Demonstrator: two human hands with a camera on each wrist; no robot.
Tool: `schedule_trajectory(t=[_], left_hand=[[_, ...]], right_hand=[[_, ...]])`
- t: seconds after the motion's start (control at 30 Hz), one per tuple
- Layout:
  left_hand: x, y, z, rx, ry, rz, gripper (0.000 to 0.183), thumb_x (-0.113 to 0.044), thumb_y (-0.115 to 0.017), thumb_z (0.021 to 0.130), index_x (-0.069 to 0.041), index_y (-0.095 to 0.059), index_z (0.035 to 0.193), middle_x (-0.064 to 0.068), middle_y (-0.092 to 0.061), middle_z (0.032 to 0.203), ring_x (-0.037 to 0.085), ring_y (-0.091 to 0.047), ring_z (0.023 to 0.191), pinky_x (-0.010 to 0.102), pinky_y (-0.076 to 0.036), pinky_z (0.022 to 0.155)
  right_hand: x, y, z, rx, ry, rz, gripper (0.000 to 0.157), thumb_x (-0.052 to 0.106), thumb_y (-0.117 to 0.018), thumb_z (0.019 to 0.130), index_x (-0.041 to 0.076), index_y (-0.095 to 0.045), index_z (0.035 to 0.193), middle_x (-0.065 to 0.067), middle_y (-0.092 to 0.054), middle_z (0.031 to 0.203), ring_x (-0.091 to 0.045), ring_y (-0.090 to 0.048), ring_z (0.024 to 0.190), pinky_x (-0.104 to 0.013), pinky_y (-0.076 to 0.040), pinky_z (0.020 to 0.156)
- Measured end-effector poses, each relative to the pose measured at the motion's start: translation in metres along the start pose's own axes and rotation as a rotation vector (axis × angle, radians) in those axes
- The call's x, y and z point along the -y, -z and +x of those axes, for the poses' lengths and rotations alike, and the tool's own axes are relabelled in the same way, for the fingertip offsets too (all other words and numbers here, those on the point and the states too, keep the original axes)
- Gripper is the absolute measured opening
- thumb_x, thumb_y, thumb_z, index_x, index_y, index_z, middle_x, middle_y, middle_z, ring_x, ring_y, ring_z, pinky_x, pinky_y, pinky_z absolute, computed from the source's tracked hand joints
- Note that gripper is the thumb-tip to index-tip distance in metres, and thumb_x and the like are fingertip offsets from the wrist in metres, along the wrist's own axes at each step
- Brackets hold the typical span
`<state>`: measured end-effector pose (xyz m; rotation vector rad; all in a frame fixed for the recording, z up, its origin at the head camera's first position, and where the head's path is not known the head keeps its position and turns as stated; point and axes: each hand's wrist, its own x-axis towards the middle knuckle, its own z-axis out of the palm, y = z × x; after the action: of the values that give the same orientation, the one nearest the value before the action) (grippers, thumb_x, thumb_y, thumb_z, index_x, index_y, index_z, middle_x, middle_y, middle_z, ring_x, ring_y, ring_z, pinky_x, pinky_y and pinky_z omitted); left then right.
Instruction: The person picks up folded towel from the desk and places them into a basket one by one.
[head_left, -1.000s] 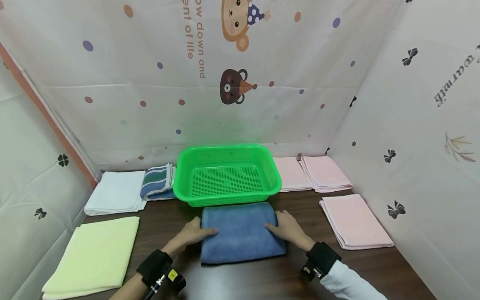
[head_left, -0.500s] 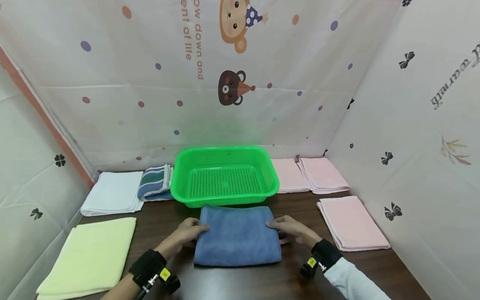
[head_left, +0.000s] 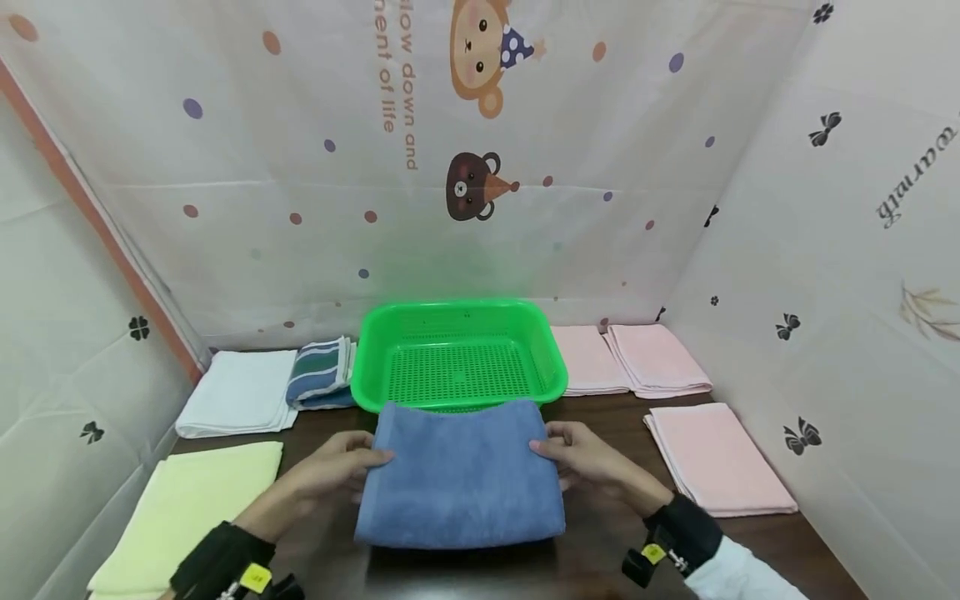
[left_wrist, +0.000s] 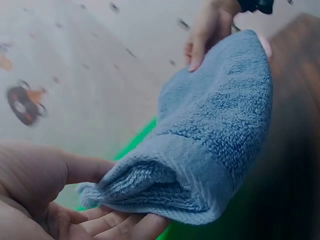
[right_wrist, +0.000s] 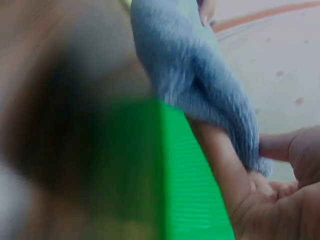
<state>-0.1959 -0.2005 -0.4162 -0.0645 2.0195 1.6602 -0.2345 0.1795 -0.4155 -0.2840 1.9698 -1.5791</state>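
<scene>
The blue towel (head_left: 461, 479) hides part of the green basket (head_left: 459, 321).

two black wristbands (head_left: 221, 560), one white sleeve (head_left: 742, 575)
beside the right wristband (head_left: 686, 530): sleeve end, small black camera (head_left: 638, 569), yellow label (head_left: 654, 553), silvery metal piece (head_left: 678, 562)

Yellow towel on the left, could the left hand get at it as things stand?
Probably not right now: the left hand is holding one end of the blue towel. Otherwise the way looks free, since the yellow towel lies close by with nothing visible resting on it.
</scene>
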Motion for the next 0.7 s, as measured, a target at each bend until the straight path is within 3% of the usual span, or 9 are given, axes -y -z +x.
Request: schedule_trajectory(t=[0.1,0.2,0.37,0.47,0.6,0.63,0.7], left_hand=[[-0.021,0.013,-0.006,-0.064,-0.019,0.043,0.053,-0.033,-0.067,0.098,0.004,-0.049,0.132,0.016,-0.064,0.123,0.023,-0.068,0.104,0.041,-0.061,0.083],[-0.051,0.028,0.006,-0.134,-0.026,0.108,0.068,-0.034,-0.067,0.099,0.003,-0.038,0.148,0.024,-0.051,0.142,0.034,-0.061,0.119,0.045,-0.06,0.091],[-0.096,0.055,0.058,-0.137,-0.038,0.122,0.073,-0.024,-0.059,0.104,0.007,-0.02,0.157,0.029,-0.039,0.153,0.046,-0.048,0.137,0.053,-0.05,0.109],[-0.117,0.064,0.103,-0.113,-0.005,0.143,0.068,-0.016,-0.056,0.105,0.007,-0.019,0.157,0.03,-0.035,0.156,0.048,-0.044,0.141,0.054,-0.046,0.113],[-0.119,0.074,0.142,-0.097,0.089,0.195,0.065,-0.006,-0.051,0.105,0.012,-0.015,0.157,0.035,-0.026,0.16,0.053,-0.033,0.146,0.058,-0.041,0.116],[-0.116,0.076,0.148,-0.115,0.102,0.282,0.06,-0.006,-0.052,0.104,0.015,-0.024,0.154,0.036,-0.034,0.156,0.051,-0.041,0.142,0.055,-0.045,0.114],[-0.111,0.08,0.16,-0.151,0.133,0.459,0.047,-0.006,-0.055,0.103,0.018,-0.044,0.141,0.034,-0.057,0.131,0.043,-0.062,0.119,0.044,-0.056,0.099]], right_hand=[[0.027,0.009,0.006,0.01,0.018,-0.013,0.045,0.02,-0.058,0.105,-0.011,-0.048,0.136,-0.004,-0.076,0.096,-0.017,-0.075,0.082,-0.037,-0.065,0.07],[0.056,0.025,0.027,-0.035,0.022,-0.063,0.046,0.021,-0.057,0.106,-0.009,-0.046,0.138,-0.004,-0.074,0.098,-0.017,-0.074,0.082,-0.037,-0.065,0.071],[0.099,0.052,0.083,-0.112,-0.032,-0.236,0.057,0.024,-0.054,0.107,-0.01,-0.036,0.149,-0.014,-0.062,0.117,-0.023,-0.07,0.098,-0.033,-0.063,0.076],[0.115,0.071,0.118,-0.114,-0.131,-0.303,0.055,0.02,-0.051,0.108,-0.013,-0.034,0.149,-0.025,-0.054,0.134,-0.038,-0.064,0.119,-0.035,-0.062,0.085],[0.115,0.072,0.167,-0.09,-0.311,-0.266,0.049,0.011,-0.049,0.108,-0.012,-0.037,0.15,-0.029,-0.036,0.158,-0.044,-0.048,0.141,-0.042,-0.055,0.105],[0.112,0.068,0.179,-0.096,-0.352,-0.264,0.05,0.011,-0.049,0.108,-0.011,-0.036,0.151,-0.028,-0.033,0.161,-0.043,-0.047,0.142,-0.042,-0.053,0.108],[0.105,0.06,0.199,-0.085,-0.414,-0.314,0.051,0.013,-0.049,0.108,-0.009,-0.035,0.153,-0.026,-0.032,0.163,-0.041,-0.047,0.143,-0.043,-0.049,0.113]])
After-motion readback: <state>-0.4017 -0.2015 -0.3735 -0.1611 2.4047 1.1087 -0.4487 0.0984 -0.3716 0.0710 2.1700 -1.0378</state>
